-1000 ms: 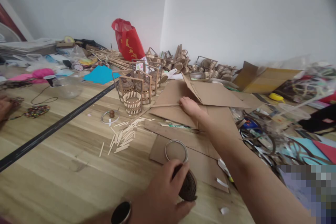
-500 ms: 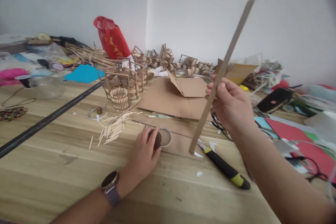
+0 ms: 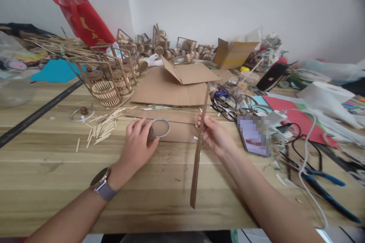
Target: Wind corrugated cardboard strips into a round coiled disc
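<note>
We see a wooden table [image 3: 159,201], cut off at both sides. A long brown strip [image 3: 197,152] is gripped mid-length by the right hand [image 3: 216,133]. The left hand [image 3: 138,139], beside a pale ring [image 3: 169,129], grips a dark coil [image 3: 150,133], mostly hidden.

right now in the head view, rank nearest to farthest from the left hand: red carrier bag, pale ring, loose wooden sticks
1. Pale ring: just right of the left hand
2. Loose wooden sticks: to its left
3. Red carrier bag: far left, at the back
</note>
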